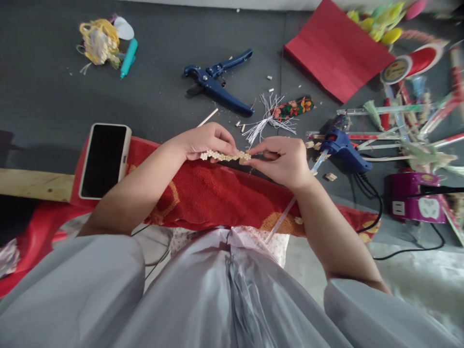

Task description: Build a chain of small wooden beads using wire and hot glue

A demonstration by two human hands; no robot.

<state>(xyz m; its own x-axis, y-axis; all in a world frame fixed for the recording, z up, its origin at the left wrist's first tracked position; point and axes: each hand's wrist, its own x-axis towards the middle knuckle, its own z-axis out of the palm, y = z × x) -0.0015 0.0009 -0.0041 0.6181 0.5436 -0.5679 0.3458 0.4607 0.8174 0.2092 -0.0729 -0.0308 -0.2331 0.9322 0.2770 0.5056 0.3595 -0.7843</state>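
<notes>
A strip of small pale pieces (pixel 221 156), knobbly along its length, is held level between my two hands over the front of the table. My left hand (pixel 208 141) grips its left and middle part, thumb and fingers closed round it. At the right end my right hand (pixel 281 157) pinches the strip between thumb and fingertips. Under both hands lies a red towel (pixel 217 193) with orange patterning. Just beyond the fingers are a bundle of white strings (pixel 267 121) and a flowered strip of cloth (pixel 295 107).
Blue cutters (pixel 221 89) lie behind my hands. On the right are a blue glue gun (pixel 340 147), a purple power block (pixel 413 198) with cords, red paper (pixel 337 48) and a ribbon spool (pixel 413 63). A phone (pixel 105 162) rests at left; a teal pen-like tube (pixel 128 58) lies farther back.
</notes>
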